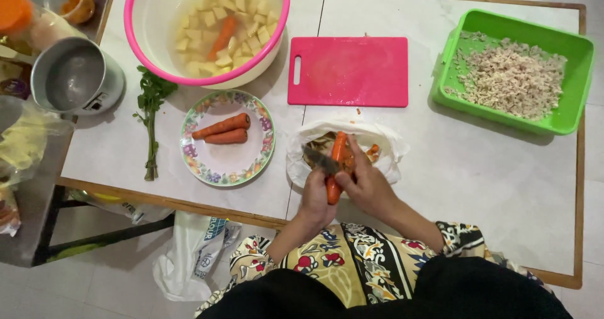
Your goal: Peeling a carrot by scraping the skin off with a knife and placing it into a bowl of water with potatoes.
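Observation:
My left hand (316, 199) grips the lower end of an orange carrot (337, 150) held over a white plastic bag (390, 146) full of peelings. In my right hand (367, 184) is a small knife (319, 160), its blade lying across the carrot and pointing left. Two more carrots (223, 130) lie on a flowered plate (226, 165) to the left of the bag.
A pink cutting board (349, 72) lies behind the bag. A pink-rimmed bowl (207, 26) holds water, pale cubes and a carrot. A green tray (516, 70) with minced bits stands at the right. Green herb sprig (151, 121) and a metal pot (75, 77) sit left.

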